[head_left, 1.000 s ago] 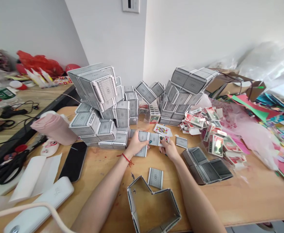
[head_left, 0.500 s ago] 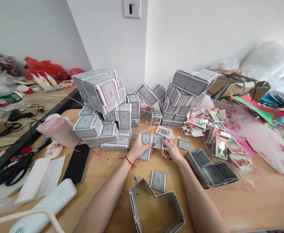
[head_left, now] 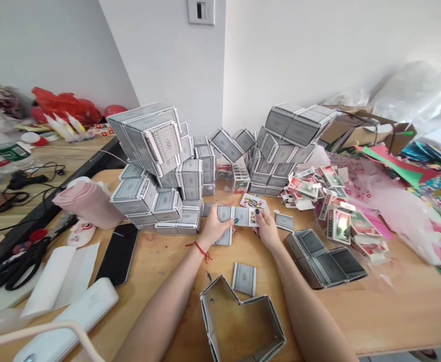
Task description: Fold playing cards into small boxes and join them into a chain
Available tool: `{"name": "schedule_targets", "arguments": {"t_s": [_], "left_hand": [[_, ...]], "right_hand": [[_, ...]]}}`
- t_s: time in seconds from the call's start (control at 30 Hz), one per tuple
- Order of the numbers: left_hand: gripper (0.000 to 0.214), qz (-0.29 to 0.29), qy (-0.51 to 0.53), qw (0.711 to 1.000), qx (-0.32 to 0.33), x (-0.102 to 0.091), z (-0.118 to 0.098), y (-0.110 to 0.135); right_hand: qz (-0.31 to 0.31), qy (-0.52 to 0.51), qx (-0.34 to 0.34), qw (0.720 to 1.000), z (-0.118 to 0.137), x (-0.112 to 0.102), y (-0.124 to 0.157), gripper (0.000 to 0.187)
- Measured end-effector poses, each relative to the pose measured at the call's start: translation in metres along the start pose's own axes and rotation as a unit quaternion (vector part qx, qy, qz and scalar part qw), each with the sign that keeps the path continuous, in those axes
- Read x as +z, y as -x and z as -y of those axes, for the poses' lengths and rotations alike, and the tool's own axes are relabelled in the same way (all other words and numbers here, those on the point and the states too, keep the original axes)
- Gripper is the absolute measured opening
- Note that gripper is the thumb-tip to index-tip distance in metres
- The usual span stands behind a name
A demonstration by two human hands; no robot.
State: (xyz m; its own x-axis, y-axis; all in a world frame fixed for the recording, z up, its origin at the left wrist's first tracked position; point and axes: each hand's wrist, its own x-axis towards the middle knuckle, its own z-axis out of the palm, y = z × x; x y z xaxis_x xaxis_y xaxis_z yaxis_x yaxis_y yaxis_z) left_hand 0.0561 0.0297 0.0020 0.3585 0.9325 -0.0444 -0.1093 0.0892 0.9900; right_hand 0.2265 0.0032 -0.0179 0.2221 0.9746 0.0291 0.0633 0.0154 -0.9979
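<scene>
My left hand (head_left: 212, 227) grips the left end of an L-shaped piece of joined playing cards (head_left: 241, 216), grey patterned backs up, its thumb lying across the top. At the piece's right end a strip of printed card face shows, and my right hand (head_left: 267, 230) pinches that end between thumb and fingers. Just behind the hands lie loose face-up playing cards (head_left: 253, 201). A square of folded card (head_left: 244, 279) rests on the desk in front, beside an open L-shaped card frame (head_left: 243, 302). Another folded card (head_left: 284, 221) lies right of my right hand.
Stacked card-covered blocks stand left (head_left: 163, 146) and right (head_left: 299, 125). A dark-sided L-shaped card piece (head_left: 326, 259) lies by my right forearm. Red-and-white card boxes (head_left: 341, 221) are heaped at right. A phone (head_left: 117, 254), scissors (head_left: 31, 256) and a white power bank (head_left: 69, 322) lie left.
My right hand has shifted slightly right along the card piece, and more printed card face now shows at that end. The left hand keeps its hold. The view has shifted slightly.
</scene>
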Motion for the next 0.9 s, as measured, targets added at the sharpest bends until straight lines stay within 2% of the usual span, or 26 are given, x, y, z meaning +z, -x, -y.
{"name": "schedule_targets", "arguments": {"t_s": [0.3,0.63,0.9], "left_hand": [[0.048,0.020,-0.010,1.000,0.017,-0.0008,0.0040,-0.0006],[0.048,0.019,-0.013,1.000,0.017,-0.0006,0.0035,0.0007],[0.049,0.021,-0.023,0.999,0.018,0.0001,0.0009,0.0023]], "right_hand": [[0.003,0.007,-0.001,1.000,-0.0001,0.0036,0.0022,0.032],[0.012,0.050,0.005,0.999,0.0001,0.0071,0.0026,0.038],[0.038,0.025,0.004,0.999,0.0016,0.0079,0.0052,0.037]]}}
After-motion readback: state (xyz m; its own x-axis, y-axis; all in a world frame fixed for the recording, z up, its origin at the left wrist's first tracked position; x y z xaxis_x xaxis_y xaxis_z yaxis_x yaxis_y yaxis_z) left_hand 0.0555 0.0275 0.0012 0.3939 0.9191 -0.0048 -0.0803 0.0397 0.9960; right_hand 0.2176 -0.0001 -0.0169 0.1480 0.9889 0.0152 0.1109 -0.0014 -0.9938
